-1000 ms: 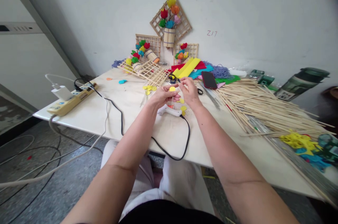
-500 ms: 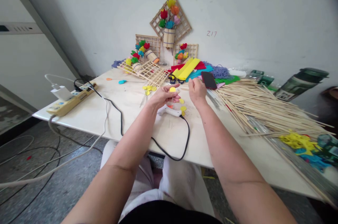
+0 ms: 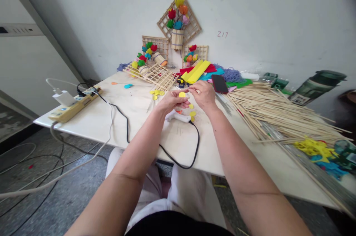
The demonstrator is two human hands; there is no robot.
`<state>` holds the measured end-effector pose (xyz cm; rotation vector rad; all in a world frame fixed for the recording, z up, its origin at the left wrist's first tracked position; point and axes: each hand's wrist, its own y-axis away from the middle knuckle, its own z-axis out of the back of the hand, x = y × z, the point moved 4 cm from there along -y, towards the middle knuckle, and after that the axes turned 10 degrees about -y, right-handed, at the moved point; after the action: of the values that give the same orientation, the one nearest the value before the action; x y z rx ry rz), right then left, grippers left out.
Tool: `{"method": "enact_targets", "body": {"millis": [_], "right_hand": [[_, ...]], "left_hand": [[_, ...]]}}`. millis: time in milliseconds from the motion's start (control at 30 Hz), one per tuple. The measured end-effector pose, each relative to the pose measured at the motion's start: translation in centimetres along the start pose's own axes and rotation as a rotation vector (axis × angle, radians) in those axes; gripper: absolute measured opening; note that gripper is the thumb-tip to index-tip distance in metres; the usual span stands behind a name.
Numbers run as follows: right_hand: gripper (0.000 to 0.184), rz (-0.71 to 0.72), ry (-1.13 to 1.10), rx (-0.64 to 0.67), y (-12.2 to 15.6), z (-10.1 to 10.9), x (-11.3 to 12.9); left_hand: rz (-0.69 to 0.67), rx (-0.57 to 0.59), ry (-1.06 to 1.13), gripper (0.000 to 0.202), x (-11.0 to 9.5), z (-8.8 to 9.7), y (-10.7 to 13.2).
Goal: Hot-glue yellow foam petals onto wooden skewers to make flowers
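My left hand [image 3: 170, 101] is closed in a pinch on a small yellow felt petal [image 3: 181, 95], with a thin stick hanging down from it. Close beside it on the right, my right hand [image 3: 204, 95] has its fingers pinched together at the petal's edge; what they hold is too small to name. Both hands hover over the white table [image 3: 155, 136], just above a white glue gun [image 3: 178, 117] with a black cord. More yellow petals [image 3: 191, 112] lie on the table under the hands.
A heap of bamboo sticks [image 3: 275, 112] covers the right side. A black phone [image 3: 219, 83], coloured felt sheets [image 3: 196, 72], wooden lattice frames with felt flowers [image 3: 155, 73] and scissors sit behind the hands. A power strip [image 3: 73, 105] lies at the left edge.
My right hand drew away to the right half a second ago, then came back to the yellow petal held by my left hand. The left hand stayed in place.
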<state>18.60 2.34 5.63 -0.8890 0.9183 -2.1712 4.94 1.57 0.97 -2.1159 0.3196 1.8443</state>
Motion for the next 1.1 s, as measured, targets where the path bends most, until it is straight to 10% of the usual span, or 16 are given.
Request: {"method": "enact_targets", "body": {"millis": [533, 1100], "right_hand": [[0.024, 0.226, 0.327, 0.106, 0.5, -0.2, 1.4], [0.023, 0.013, 0.139, 0.030, 0.3, -0.4, 0.1]], "left_hand": [[-0.006, -0.008, -0.012, 0.044, -0.1, -0.5, -0.2], [0.032, -0.015, 0.002, 0.053, -0.3, -0.6, 0.2]]}}
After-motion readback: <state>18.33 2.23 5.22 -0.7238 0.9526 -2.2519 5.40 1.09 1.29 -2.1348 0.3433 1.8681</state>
